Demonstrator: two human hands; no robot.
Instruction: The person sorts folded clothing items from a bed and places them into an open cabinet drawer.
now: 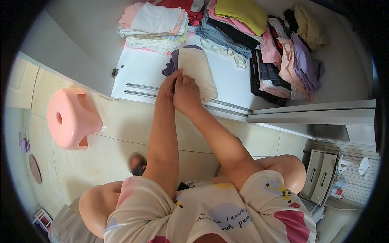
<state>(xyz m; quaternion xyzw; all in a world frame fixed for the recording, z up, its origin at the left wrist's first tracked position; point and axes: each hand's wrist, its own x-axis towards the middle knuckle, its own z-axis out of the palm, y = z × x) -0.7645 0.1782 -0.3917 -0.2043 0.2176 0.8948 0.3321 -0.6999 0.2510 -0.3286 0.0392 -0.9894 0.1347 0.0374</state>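
Observation:
On the white wardrobe floor lies a cream folded cloth (196,65), with a dark purple ruffled garment (170,66) beside and partly under it. My left hand (168,86) is at the near left edge of the cream cloth, its thumb and fingers around an edge of the purple garment. My right hand (187,94) rests over the cloth's near left part, fingers curled and touching my left hand. What the right fingers grasp is hidden beneath them.
Folded light clothes (158,27) are stacked at back left. Jeans (223,38) lie under a yellow-green garment (243,13). A mixed clothes pile (279,63) stands right. Two metal door tracks (141,90) run along the front edge. A pink plastic stool (71,118) stands on the tiled floor.

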